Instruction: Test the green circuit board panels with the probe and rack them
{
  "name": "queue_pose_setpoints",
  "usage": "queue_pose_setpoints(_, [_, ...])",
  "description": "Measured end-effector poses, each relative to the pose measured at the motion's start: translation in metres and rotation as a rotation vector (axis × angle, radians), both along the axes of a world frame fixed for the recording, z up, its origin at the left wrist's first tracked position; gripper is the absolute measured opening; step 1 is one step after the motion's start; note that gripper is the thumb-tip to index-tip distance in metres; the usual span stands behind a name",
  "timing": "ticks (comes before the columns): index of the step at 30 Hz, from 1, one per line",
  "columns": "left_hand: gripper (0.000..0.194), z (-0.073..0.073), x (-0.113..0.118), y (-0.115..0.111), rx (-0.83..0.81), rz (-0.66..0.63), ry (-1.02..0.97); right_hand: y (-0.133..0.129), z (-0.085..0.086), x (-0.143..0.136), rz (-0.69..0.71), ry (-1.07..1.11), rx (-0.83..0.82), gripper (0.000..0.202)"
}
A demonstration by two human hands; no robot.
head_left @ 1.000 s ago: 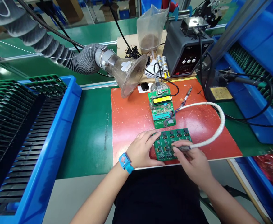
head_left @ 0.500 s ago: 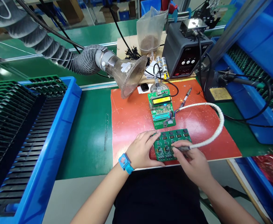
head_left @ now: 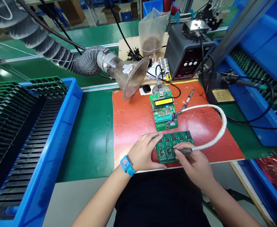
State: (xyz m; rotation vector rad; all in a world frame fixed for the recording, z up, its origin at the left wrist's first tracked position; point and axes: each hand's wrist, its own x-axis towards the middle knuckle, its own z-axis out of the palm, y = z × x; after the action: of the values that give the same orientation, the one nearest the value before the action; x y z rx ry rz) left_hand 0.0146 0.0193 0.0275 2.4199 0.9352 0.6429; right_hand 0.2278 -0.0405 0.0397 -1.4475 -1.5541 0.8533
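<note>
A green circuit board (head_left: 169,143) with several small two-digit displays lies on the red mat (head_left: 131,126). My left hand (head_left: 144,152) holds its left side, thumb along the near edge and fingers at the top left corner. My right hand (head_left: 195,164) pinches a dark probe (head_left: 187,150) over the middle of the board; the probe's tip is hidden by my fingers. A white wrapped cable (head_left: 221,129) loops from the probe to a programmer board (head_left: 164,110), which has a lit yellow screen and lies just behind.
Blue racks with boards stand at the left (head_left: 67,104) and right (head_left: 247,104). A fume funnel (head_left: 131,75) hangs behind the mat. A soldering station (head_left: 187,53), a pen (head_left: 187,99) and a sponge (head_left: 223,95) are farther back.
</note>
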Motion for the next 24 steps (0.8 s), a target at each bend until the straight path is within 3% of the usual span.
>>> queue_pose_setpoints(24, [0.11, 0.0003, 0.0002, -0.0004, -0.003, 0.005, 0.004, -0.0009, 0.0012, -0.0006, -0.015, -0.003, 0.009, 0.006])
